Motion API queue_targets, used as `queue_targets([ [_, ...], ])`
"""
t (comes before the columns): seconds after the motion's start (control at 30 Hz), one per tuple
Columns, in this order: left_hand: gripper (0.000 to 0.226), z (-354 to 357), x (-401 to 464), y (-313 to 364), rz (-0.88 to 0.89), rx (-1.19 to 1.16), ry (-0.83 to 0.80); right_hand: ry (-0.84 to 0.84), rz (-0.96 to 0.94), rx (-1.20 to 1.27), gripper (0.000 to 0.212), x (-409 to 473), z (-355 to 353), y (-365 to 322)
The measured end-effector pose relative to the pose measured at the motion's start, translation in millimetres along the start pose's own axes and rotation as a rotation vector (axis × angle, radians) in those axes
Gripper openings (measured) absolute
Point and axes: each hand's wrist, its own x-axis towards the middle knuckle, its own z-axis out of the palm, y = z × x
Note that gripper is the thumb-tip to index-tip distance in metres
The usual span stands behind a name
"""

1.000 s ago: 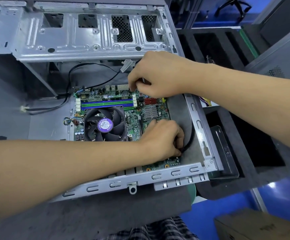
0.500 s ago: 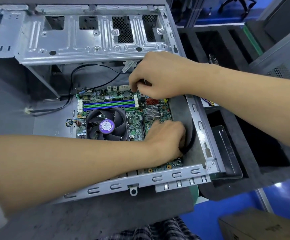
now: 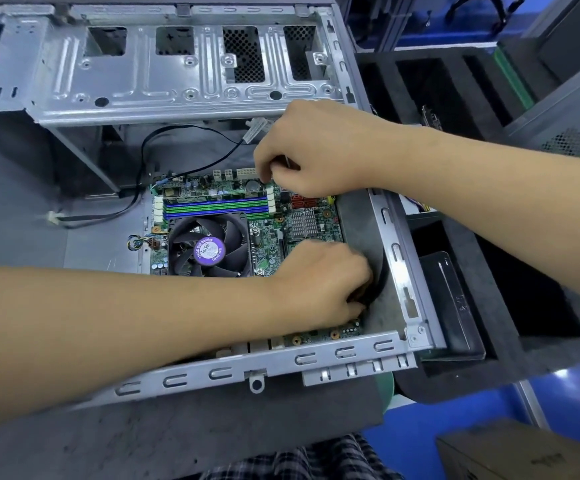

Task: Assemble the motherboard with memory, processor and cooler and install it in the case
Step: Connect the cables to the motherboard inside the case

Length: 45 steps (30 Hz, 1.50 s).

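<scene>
The motherboard [image 3: 274, 233] lies flat inside the open case [image 3: 191, 74], fan [image 3: 209, 249] up; my left hand [image 3: 319, 285] curls its fingers round a black cable [image 3: 380, 271] at the board's right edge, my right hand [image 3: 316, 150] pinching something thin at its far edge

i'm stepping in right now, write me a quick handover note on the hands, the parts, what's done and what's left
Left hand: fingers curled at the motherboard's right edge, grip on a black cable.
Right hand: at the board's far right corner, pinching something thin and dark; I cannot tell what.
Parts: board lies inside the case, cooler fan mounted on it, one memory stick in the far slot; the blue and green slots look empty.
Done: board assembled and set in the case.
Left: loose white connector on the case floor is unplugged; whether the board is screwed down is hidden.
</scene>
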Motion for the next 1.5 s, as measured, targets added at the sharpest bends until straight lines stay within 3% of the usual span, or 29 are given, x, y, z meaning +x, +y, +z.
queue_targets([
  [0.17,0.016,5.4,-6.9,-2.4,0.001,-0.067,0.081,0.002,-0.001,-0.002,0.031,-0.1,0.3,0.1],
  [0.3,0.006,8.2,-6.0,0.6,-0.105,-0.193,0.06,-0.004,-0.008,0.0,0.032,0.3,0.6,0.7],
  [0.6,0.033,12.6,0.7,3.1,-0.269,-0.333,-0.021,-0.008,0.004,-0.013,0.031,0.7,1.3,1.9],
  [1.1,0.014,11.7,-0.6,-2.6,-0.219,-0.338,-0.037,0.012,0.022,-0.018,0.033,0.7,6.0,5.5],
  [1.33,0.018,13.8,2.0,-3.8,-0.214,-0.335,-0.038,-0.007,0.012,-0.04,0.031,0.6,7.7,5.4],
  [1.5,0.036,13.2,1.6,-4.4,-0.171,-0.267,-0.046,-0.039,0.063,-0.04,0.031,-0.7,2.5,1.6],
])
